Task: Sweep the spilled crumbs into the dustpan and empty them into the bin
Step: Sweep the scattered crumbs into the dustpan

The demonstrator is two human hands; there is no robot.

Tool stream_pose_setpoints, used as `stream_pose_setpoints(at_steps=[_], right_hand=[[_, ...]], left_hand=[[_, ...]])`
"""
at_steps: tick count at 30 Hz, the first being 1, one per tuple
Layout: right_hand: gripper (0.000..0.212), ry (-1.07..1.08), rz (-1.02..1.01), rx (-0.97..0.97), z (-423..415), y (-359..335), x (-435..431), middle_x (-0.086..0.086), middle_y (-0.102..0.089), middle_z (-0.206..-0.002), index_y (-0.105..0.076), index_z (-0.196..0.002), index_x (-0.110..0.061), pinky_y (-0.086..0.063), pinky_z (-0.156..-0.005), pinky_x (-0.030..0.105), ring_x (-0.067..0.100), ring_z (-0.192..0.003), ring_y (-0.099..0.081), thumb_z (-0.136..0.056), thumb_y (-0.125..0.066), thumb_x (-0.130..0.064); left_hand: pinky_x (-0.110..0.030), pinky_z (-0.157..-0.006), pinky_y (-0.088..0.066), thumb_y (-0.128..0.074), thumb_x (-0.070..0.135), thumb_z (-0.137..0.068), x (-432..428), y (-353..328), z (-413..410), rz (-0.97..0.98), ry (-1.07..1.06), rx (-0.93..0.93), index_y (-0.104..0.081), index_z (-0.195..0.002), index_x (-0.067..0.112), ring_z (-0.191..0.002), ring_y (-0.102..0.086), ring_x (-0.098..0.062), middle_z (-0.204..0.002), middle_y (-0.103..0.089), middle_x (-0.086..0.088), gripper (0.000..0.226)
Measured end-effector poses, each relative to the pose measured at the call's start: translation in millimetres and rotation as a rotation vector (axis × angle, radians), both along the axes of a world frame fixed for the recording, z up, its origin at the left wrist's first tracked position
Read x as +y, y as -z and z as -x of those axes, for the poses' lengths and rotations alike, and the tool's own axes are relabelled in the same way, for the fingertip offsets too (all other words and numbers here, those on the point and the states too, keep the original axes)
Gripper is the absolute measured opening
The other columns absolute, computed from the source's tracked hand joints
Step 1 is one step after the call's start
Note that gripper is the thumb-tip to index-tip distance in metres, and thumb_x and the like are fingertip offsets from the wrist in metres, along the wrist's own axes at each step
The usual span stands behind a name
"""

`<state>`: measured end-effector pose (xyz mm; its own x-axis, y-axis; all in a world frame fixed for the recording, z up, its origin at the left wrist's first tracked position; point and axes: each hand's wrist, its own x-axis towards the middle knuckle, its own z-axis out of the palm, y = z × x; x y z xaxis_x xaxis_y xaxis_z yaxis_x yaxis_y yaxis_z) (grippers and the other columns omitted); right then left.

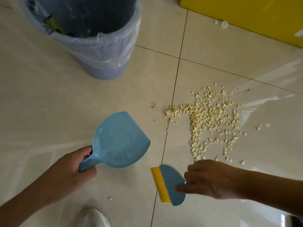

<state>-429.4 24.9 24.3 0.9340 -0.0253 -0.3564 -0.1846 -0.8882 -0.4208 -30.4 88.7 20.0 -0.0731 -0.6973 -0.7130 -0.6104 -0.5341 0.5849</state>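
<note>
**Pan and brush in hand, crumbs on the tiles**

Your left hand [72,166] has its fingers curled round the short handle of the blue dustpan [119,140]. The scoop reaches away from your fingertips towards the crumbs, and its inside shows only blue plastic. Your right hand [211,179] pinches the rounded back of the small blue brush [170,182], thumb below and fingers above. The yellow bristles point away from your fingers, towards the pan.

The crumbs [211,118] lie scattered on the floor [49,95] just beyond your right knuckles, apart from both brush and pan; one stray bit sits nearer you, between your hands. The bin [91,38] stands well beyond your left fingers, lined with a clear bag [105,51], and something green and yellow shows inside at its left wall
</note>
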Motion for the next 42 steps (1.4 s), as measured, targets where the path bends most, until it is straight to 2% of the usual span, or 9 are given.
stream_pose_setpoints(at_steps=[4,10,15,19,22,25,30,37,42], right_hand=[[0.033,0.012,-0.155,-0.139,-87,37,47,0.0,-0.055,-0.088,-0.056,-0.131,-0.026,-0.042,-0.062,0.033,0.019,-0.077,-0.048,-0.108,-0.033,-0.021],[0.034,0.032,-0.216,-0.29,-153,64,64,0.007,-0.061,-0.093,-0.064,-0.129,-0.018,-0.041,-0.06,0.037,0.027,-0.077,-0.051,-0.101,-0.045,-0.012],[0.032,-0.015,-0.19,-0.279,-148,73,58,0.003,-0.064,-0.093,-0.067,-0.124,-0.023,-0.042,-0.061,0.033,0.025,-0.078,-0.054,-0.102,-0.045,-0.016],[0.031,-0.128,-0.08,-0.138,-126,78,47,0.0,-0.065,-0.092,-0.066,-0.119,-0.026,-0.049,-0.059,0.033,0.024,-0.079,-0.059,-0.096,-0.049,-0.015],[0.034,0.056,0.038,-0.012,-27,47,15,-0.001,-0.064,-0.09,-0.065,-0.121,-0.026,-0.05,-0.059,0.034,0.021,-0.077,-0.057,-0.096,-0.043,-0.016],[0.03,0.024,0.039,0.027,6,30,-12,-0.001,-0.066,-0.087,-0.071,-0.115,-0.025,-0.051,-0.056,0.03,0.019,-0.072,-0.059,-0.086,-0.067,-0.015],[0.065,0.167,0.139,0.116,94,31,-62,0.001,-0.068,-0.089,-0.07,-0.118,-0.026,-0.055,-0.057,0.031,0.02,-0.072,-0.062,-0.061,-0.087,0.0],[0.049,0.222,0.177,0.082,125,6,-49,0.002,-0.062,-0.087,-0.067,-0.128,-0.024,-0.055,-0.057,0.033,0.023,-0.073,-0.059,-0.095,-0.034,-0.008],[0.033,0.014,0.049,0.046,78,22,0,-0.004,-0.059,-0.092,-0.058,-0.129,-0.03,-0.047,-0.063,0.028,0.016,-0.08,-0.052,-0.099,-0.052,-0.019]], left_hand=[[-0.042,-0.048,-0.046,-0.063,0.025,-0.078,3,3,-5,0.019,0.022,-0.022,-0.065,-0.1,0.024,-0.049,-0.041,-0.01,-0.073,-0.062,-0.011,0.023],[-0.022,-0.05,-0.038,-0.069,0.017,-0.08,18,-10,-24,0.099,0.187,-0.196,-0.061,-0.088,0.03,-0.052,-0.053,-0.013,-0.071,-0.066,0.008,0.017],[-0.026,-0.049,-0.038,-0.065,0.031,-0.074,41,-21,-41,0.053,0.206,-0.249,-0.059,-0.087,0.025,-0.05,-0.053,-0.014,-0.074,-0.066,0.003,0.015],[-0.026,-0.048,-0.037,-0.053,0.046,-0.065,58,-15,-42,-0.022,0.233,-0.267,-0.052,-0.079,0.027,-0.045,-0.047,-0.01,-0.065,-0.062,0.0,0.023],[-0.025,-0.049,-0.038,-0.058,0.039,-0.071,8,6,18,0.036,0.358,-0.128,-0.053,-0.079,0.03,-0.046,-0.049,-0.009,-0.065,-0.063,0.004,0.013],[-0.029,-0.053,-0.04,-0.056,0.041,-0.07,4,15,30,0.041,0.361,-0.111,-0.055,-0.084,0.026,-0.054,-0.054,-0.016,-0.07,-0.065,-0.002,0.019],[-0.034,-0.055,-0.044,-0.057,0.04,-0.073,-46,36,56,0.152,0.375,-0.143,-0.054,-0.087,0.025,-0.058,-0.058,-0.019,-0.07,-0.065,-0.004,0.021],[-0.033,-0.052,-0.038,-0.06,0.037,-0.075,-52,38,58,0.184,0.359,-0.17,-0.046,-0.078,0.022,-0.049,-0.044,-0.015,-0.059,-0.055,0.0,0.021],[-0.029,-0.051,-0.034,-0.06,0.035,-0.075,-25,40,45,0.111,0.344,-0.159,-0.044,-0.076,0.022,-0.046,-0.038,-0.011,-0.057,-0.049,-0.001,0.02]])
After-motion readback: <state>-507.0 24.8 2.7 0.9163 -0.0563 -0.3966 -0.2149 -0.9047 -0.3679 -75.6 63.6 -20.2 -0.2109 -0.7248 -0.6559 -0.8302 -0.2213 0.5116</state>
